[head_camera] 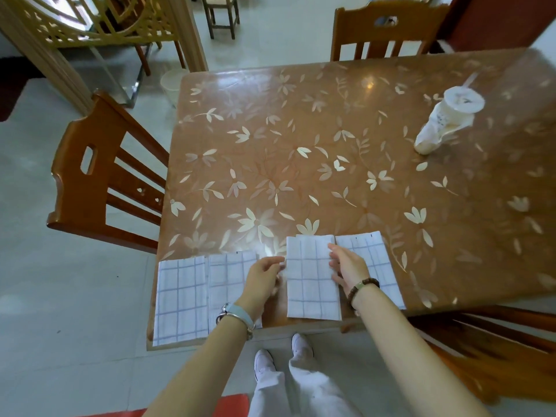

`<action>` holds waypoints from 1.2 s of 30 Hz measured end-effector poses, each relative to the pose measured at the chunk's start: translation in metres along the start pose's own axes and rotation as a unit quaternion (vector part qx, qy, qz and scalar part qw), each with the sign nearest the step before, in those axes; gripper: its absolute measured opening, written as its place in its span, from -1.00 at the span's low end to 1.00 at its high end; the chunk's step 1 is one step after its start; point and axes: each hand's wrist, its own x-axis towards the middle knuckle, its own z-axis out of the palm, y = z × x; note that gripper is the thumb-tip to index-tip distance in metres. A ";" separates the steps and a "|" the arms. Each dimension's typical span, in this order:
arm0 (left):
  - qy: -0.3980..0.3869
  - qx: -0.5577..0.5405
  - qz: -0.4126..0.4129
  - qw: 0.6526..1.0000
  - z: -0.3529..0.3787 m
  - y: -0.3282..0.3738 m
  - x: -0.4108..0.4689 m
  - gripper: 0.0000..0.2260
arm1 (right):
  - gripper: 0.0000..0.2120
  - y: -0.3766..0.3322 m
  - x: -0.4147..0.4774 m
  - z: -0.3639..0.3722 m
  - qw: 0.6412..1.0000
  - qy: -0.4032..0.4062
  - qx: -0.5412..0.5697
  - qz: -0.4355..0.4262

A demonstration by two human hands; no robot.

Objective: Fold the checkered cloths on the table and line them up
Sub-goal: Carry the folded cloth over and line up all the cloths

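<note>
Lower left of centre: watch (pixel 230 312) with pale blue strap, silver bangle (pixel 240 322) beside it. Right of centre: dark beaded bracelet (pixel 362 288). Bottom centre: pale grey trousers (pixel 304 383), white shoes (pixel 301 344).

Checkered cloth (pixel 310 281), between the left hand (pixel 264 276) and right hand (pixel 346 266): soft woven fabric, white with thin blue-grey lines, matt.
Further cloths, same fabric: one (pixel 376 257) under the right hand, one (pixel 228 281) under the left hand, one (pixel 180 299) beyond it.
Worktop (pixel 301 130): brown with a pale flower pattern, smooth, highly glossy, throwing back light.
Chair (pixel 99 182) left of the left hand: reddish-brown wood, varnished, satin sheen.
Cup (pixel 442 121), far beyond the right hand: whitish, wrapped in a thin, crinkled plastic bag.
Watch (pixel 233 314), left wrist: shiny metal case, pale blue matt strap.
Bracelet (pixel 361 288), right wrist: dark, smooth round beads.
Floor (pixel 60 296): pale tiles, faint sheen.
</note>
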 end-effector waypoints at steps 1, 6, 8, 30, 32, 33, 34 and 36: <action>-0.007 0.007 -0.003 1.000 0.006 -0.001 0.002 -0.77 | -0.76 0.001 0.003 -0.006 1.000 0.001 0.008 0.005; -0.021 0.042 0.008 0.999 0.024 -0.003 0.005 -0.82 | -0.74 0.007 0.010 -0.020 0.998 -0.021 0.045 0.030; -0.020 0.049 0.013 0.999 0.028 0.000 0.005 -0.80 | -0.74 0.007 0.009 -0.022 0.998 -0.018 0.048 0.038; 0.028 0.108 -0.016 0.994 0.026 -0.016 0.009 -0.72 | -0.76 0.001 0.009 -0.029 0.996 -0.028 -0.020 0.082; 0.030 0.098 -0.010 0.995 0.026 -0.017 0.009 -0.70 | -0.71 0.001 0.009 -0.029 0.996 -0.028 -0.023 0.076; 0.035 0.093 -0.009 0.995 0.027 -0.017 0.009 -0.70 | -0.72 0.002 0.010 -0.030 0.997 -0.032 -0.022 0.072; 0.040 0.089 -0.007 0.995 0.027 -0.016 0.008 -0.71 | -0.75 0.003 0.010 -0.030 0.997 -0.037 -0.020 0.069; 0.055 0.086 -0.003 0.995 0.029 -0.017 0.008 -0.74 | -0.83 0.003 0.009 -0.031 0.997 -0.044 -0.011 0.065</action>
